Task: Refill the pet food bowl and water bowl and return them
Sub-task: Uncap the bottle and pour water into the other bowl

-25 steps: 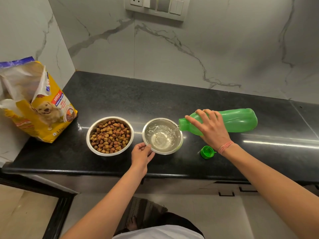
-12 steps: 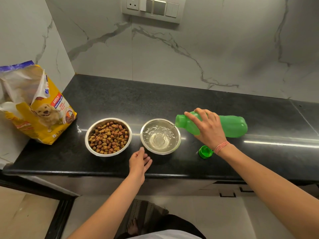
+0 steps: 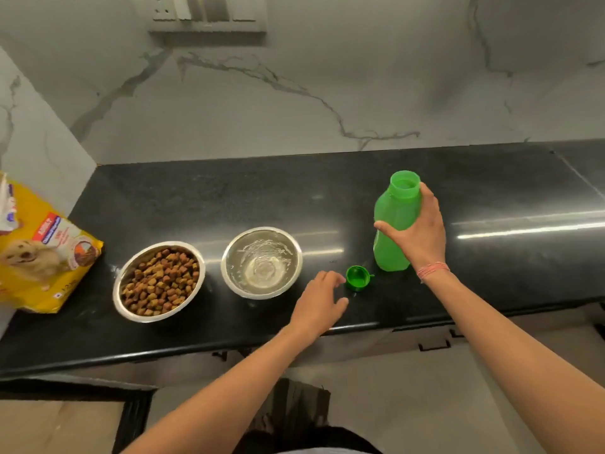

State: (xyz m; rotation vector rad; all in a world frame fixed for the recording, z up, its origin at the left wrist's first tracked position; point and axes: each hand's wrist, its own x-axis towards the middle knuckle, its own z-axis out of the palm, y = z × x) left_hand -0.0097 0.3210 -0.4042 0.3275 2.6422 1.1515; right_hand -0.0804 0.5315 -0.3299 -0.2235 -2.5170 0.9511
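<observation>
Glossy black counter (round steel bowls)

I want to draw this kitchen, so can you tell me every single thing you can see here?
Food bowl: one, steel, full of brown kibble, counter left.
Water bowl: one, steel, holding water, right of the food bowl.
Bottle: one, green, upright, uncapped, counter right.
Cap: one, green, lying by the bottle.
Pet food bag: one, yellow, far left.
Counter: one, black.
Switch panel: one, on the marble wall.
Left hand: open, beside the cap.
Right hand: gripping the bottle.
</observation>
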